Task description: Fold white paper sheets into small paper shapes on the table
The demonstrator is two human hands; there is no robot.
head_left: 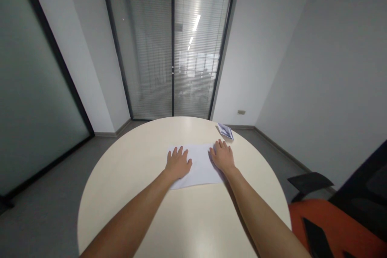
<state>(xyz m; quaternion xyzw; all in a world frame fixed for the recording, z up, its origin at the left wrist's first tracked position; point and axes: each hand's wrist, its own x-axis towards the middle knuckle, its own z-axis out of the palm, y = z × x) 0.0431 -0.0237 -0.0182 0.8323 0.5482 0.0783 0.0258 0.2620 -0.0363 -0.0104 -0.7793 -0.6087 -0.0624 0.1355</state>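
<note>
A white sheet of paper (201,167) lies flat on the round cream table (127,169). Over the paper's left side, my left hand (177,164) rests palm down with its fingers spread. My right hand (223,155) is on the right side of the sheet, also palm down, fingers apart. Neither hand grips anything. Parts of the paper's left and right edges are hidden under my hands and forearms. Just beyond my right fingertips sits a small folded bluish-white card or leaflet (225,131), close to the table's far right edge.
An office chair with an orange seat (338,229) and a black armrest (310,181) stands at the right, close to the table. Past the far table edge is a glazed partition with blinds (151,56). A frosted glass panel (33,100) is on the left.
</note>
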